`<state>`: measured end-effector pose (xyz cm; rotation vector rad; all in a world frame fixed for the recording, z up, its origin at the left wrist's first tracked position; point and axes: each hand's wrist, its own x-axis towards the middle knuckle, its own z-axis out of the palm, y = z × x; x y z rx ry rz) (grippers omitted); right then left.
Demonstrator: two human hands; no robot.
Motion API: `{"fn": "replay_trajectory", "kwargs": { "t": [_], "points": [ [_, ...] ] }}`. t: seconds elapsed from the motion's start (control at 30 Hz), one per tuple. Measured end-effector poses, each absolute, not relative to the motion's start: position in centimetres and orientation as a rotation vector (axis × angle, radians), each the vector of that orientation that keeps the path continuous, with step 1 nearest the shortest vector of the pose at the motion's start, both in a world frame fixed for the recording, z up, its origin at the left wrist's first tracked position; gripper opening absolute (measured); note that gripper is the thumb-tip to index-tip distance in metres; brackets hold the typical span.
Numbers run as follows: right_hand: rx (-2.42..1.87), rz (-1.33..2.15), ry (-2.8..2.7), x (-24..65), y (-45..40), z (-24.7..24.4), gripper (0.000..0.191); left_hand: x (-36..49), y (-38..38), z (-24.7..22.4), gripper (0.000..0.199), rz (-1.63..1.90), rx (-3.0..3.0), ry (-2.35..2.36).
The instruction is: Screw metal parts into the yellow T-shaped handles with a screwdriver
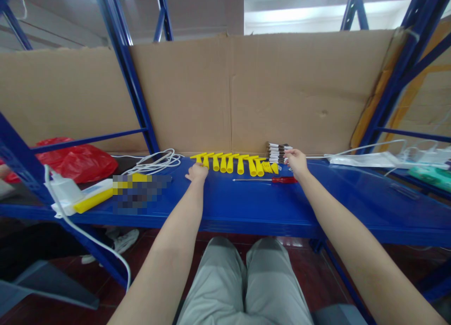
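A row of yellow plastic T-shaped handles (229, 164) lies along the back of the blue shelf, their hollow round ends toward me. At its left end my left hand (197, 171) is closed around the leftmost handle, partly covering it. To the right stands a stack of small silver strips with dark ends (275, 152). My right hand (296, 161) pinches at the right side of this stack, its fingertips on a strip. Small yellow wedge-shaped pieces (270, 167) lie before the stack. A screwdriver (278, 180) with a red handle lies in front, its tip pointing left.
Cardboard (232, 90) walls the back of the blue shelf (246, 207). Left are a coiled white cable (155, 163), a yellow-and-white power strip (95, 196) and a red plastic bag (81, 160). White packaging (364, 159) lies right. Blue posts (127, 71) frame the shelf.
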<state>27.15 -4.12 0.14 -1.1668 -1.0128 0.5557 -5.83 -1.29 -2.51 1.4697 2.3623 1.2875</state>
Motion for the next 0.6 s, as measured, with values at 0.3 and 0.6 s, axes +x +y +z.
{"fn": "replay_trajectory", "kwargs": {
  "t": [0.3, 0.6],
  "points": [
    [-1.184, 0.558, -1.041, 27.2, -4.1, 0.0, 0.012, -3.3, -2.8, -1.1, 0.032, 1.443, 1.719, 2.117],
    [-1.193, 0.541, -1.058, 27.5, -4.0, -0.1, 0.011, -1.9, -4.2, -0.8, 0.042, 1.39, 1.869, 2.243]
  ]
}}
